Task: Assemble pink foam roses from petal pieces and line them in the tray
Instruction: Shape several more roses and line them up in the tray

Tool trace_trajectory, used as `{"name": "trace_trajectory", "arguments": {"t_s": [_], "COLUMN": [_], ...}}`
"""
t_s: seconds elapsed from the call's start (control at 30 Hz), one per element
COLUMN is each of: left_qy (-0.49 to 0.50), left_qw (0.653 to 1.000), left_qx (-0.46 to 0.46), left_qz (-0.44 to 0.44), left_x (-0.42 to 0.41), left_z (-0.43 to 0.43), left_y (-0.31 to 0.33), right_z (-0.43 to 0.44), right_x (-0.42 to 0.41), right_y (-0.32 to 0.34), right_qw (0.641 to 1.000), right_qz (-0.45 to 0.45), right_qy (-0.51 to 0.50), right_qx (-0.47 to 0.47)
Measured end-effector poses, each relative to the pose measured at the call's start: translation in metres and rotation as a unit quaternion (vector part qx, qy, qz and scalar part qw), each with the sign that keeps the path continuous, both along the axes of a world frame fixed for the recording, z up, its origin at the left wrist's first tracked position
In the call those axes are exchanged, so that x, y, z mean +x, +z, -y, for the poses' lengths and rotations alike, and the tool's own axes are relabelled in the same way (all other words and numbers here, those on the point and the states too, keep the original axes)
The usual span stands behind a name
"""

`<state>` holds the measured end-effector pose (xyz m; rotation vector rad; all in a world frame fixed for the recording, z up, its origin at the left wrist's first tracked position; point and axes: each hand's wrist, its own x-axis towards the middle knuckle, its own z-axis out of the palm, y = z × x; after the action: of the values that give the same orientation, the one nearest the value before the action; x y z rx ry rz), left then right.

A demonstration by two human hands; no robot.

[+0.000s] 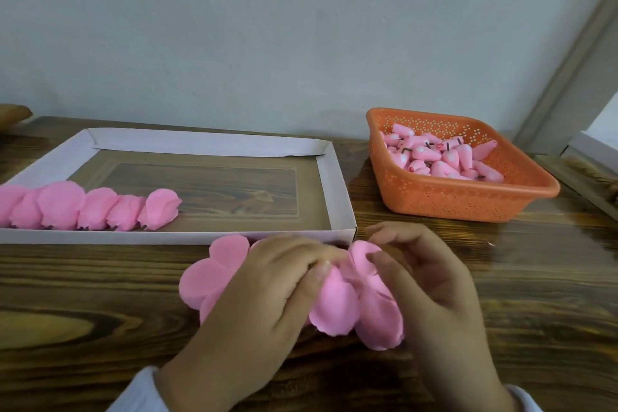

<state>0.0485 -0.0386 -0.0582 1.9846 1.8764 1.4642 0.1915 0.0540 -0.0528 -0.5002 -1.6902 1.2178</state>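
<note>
Dark, glossy wood-grain table [83, 294], set against a pale blue-grey wall [267, 43].

Item in hand: one pink foam petal piece [337, 308], soft, matte, with rounded lobes. We hold it over the table just in front of the tray's near right corner. Our left hand [267, 291] pinches its middle, fingers curled together and thumb pressed on the foam. Our right hand [431, 284] curls round the right-hand lobes, thumb and forefinger closed on the upper petal. Flat round lobes [207, 274] fan out to the left of our left hand.

Tray [334, 184]: shallow white cardboard with a wood-print floor. Six finished roses [93, 207] stand in a touching row along its near left edge.

Basket [451, 197]: orange perforated plastic, to the right of the tray, holding a heap of pink cone-shaped buds [444, 157].
</note>
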Motion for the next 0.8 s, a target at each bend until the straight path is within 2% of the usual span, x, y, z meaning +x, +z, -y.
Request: {"name": "trace_trajectory", "arguments": {"t_s": [0.07,0.13,0.27,0.4,0.63,0.8], "left_qy": [-0.031,-0.063,-0.079,-0.05,-0.082,-0.099], "left_qw": [0.999,0.995,0.991,0.996,0.985,0.983], "left_qx": [-0.036,-0.074,-0.097,-0.069,-0.112,-0.116], "left_qz": [-0.024,-0.022,-0.038,-0.024,0.101,0.105], "left_x": [0.0031,0.0054,0.0048,0.0062,0.0043,0.006], "left_z": [-0.0004,0.0001,0.001,0.0018,0.0039,0.0035], "left_y": [-0.0008,-0.0007,-0.0005,0.0,-0.0019,-0.0039], "right_z": [0.0059,0.0099,0.0104,0.0087,0.0107,0.0066], "right_x": [-0.0007,-0.0026,-0.003,-0.0019,-0.002,-0.0011], "right_y": [0.0005,-0.0022,-0.0025,-0.002,0.0016,0.001], "right_qw": [0.995,0.988,0.992,0.994,0.996,0.99], "right_qz": [0.021,0.049,0.046,0.051,0.047,0.074], "right_qy": [0.02,0.04,0.078,0.08,0.068,0.106], "right_qx": [0.101,0.142,0.085,0.049,0.045,0.063]}}
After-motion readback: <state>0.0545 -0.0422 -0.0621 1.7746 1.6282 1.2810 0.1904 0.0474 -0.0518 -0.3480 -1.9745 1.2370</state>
